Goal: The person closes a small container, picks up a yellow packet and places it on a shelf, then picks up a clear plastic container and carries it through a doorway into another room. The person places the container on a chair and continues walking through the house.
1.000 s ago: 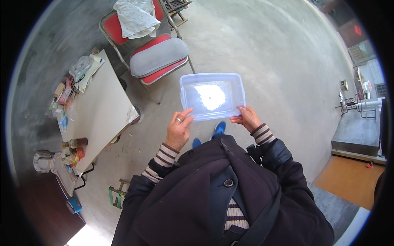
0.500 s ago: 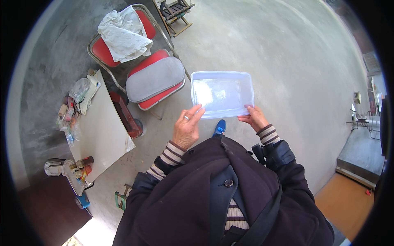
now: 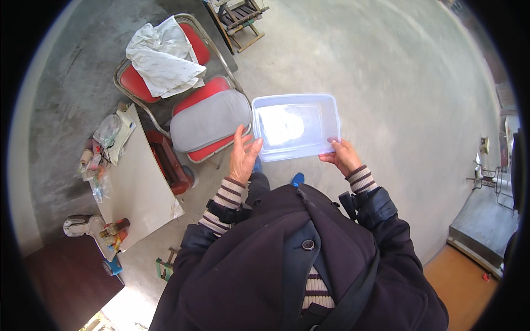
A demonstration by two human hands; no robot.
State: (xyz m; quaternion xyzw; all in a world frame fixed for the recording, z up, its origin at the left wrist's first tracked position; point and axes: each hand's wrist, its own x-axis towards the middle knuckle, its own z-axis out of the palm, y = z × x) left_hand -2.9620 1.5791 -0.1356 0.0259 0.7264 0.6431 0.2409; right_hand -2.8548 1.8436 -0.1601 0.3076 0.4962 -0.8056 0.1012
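Right hand (image 3: 343,157) fingers gripping the clear plastic bin (image 3: 295,127) at its 5 o'clock corner. Left hand (image 3: 243,154) fingers spreading, touching the 9 o'clock edge. Bin sitting at 12, long axis 9-to-3, beside the cushioned red chair (image 3: 207,121).

Both forearms reach forward, the left hand (image 3: 243,157) open with fingers spread upward, the right hand (image 3: 343,156) curled in a grip.

**Colours Around My Hands**

I hold a pale translucent blue tub (image 3: 295,128). My cuffs (image 3: 361,177) are striped brown and cream, my coat (image 3: 287,265) dark navy. The chair (image 3: 207,118) is red with a grey cushion; the floor (image 3: 386,66) grey.
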